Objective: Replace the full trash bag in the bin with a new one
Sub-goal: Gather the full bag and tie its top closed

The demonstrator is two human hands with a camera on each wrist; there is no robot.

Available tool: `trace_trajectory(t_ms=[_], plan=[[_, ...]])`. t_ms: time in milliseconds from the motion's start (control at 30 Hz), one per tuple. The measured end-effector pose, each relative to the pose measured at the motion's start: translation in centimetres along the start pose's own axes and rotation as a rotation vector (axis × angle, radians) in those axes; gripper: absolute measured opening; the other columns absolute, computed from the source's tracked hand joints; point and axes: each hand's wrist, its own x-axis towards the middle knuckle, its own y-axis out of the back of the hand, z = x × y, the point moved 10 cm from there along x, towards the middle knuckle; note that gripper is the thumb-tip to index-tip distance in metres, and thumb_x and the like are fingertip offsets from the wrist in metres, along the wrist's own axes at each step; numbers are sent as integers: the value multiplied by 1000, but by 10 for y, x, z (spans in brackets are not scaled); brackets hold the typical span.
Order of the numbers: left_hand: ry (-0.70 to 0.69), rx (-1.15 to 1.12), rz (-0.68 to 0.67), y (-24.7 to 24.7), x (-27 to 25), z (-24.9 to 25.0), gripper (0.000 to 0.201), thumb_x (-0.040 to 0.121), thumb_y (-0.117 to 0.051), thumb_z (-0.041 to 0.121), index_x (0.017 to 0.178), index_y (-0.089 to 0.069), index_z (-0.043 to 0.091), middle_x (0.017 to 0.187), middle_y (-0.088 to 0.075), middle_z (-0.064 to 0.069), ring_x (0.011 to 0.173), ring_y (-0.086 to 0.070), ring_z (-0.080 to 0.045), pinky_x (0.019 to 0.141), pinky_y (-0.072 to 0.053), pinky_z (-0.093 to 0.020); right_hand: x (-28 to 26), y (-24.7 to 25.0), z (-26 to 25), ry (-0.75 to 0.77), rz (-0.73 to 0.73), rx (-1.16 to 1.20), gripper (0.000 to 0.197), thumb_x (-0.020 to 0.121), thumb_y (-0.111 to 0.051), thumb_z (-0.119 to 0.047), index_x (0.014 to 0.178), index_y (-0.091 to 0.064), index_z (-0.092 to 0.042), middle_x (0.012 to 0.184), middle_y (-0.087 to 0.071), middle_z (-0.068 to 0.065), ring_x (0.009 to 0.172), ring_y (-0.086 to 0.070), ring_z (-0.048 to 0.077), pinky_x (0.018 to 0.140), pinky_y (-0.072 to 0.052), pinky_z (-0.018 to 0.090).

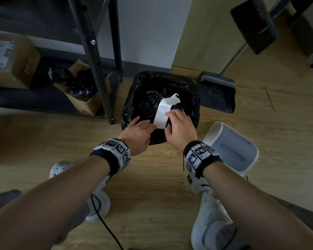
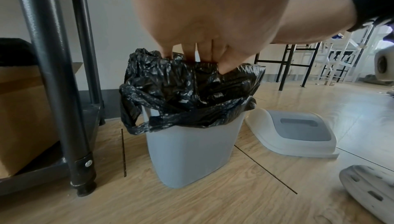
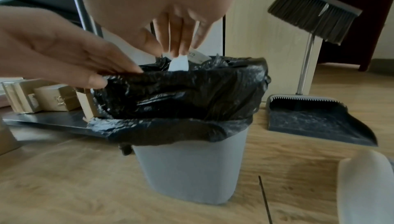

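Both hands are seen over a pale grey bin (image 2: 192,157) standing on a wooden floor (image 1: 152,177). A black trash bag (image 2: 187,93) lines the bin, its edge folded over the rim. The near edge of the bag is pinched by the left hand (image 1: 138,131), fingers inside and thumb outside. A piece of white paper (image 1: 165,110) lying on top of the bag's contents is touched by the straight fingers of the right hand (image 1: 181,130). The bin's lid (image 1: 235,147) is laid on the floor just right of the bin. A dustpan (image 3: 315,119) and a broom (image 3: 313,15) are placed behind it, by the wall.
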Motion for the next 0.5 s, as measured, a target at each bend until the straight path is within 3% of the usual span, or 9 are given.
trace_trajectory(t_ms=[67,200,333,400,500], plan=[[12,-9,-14,-1,4,-3,44,94,-38,20,138,-38,18,140,-51,-2,141,-30,-15,121,-5,-37,12,6,7,-13,25,-14,54,84,-52,-18,136,-42,-10,141,-43,5,132,-40,23,110,-30,35],[26,11,-77,-2,10,-7,43,95,-39,32,137,-38,21,129,-58,1,126,-47,-15,118,-9,-34,35,-7,21,-74,-159,32,78,86,-57,-29,150,-15,-16,159,-12,2,147,-11,18,120,-13,37],[26,21,-132,-2,14,-10,45,95,-39,35,138,-37,24,127,-59,1,125,-48,-15,118,-11,-33,40,-27,23,-73,-369,79,71,88,-56,-34,148,-22,-18,157,-22,2,145,-22,22,119,-17,38],[19,40,-115,1,13,-10,43,95,-40,34,137,-40,22,129,-58,1,125,-48,-15,117,-13,-32,36,-32,19,-71,-405,106,66,89,-55,-34,147,-27,-17,154,-30,4,141,-29,24,117,-23,37],[45,-4,9,10,9,-12,33,93,-43,24,124,-47,12,123,-54,-6,116,-51,-22,107,-29,-29,26,-40,7,-46,-436,147,64,90,-53,-38,146,-28,-20,152,-35,3,140,-32,21,116,-24,38]])
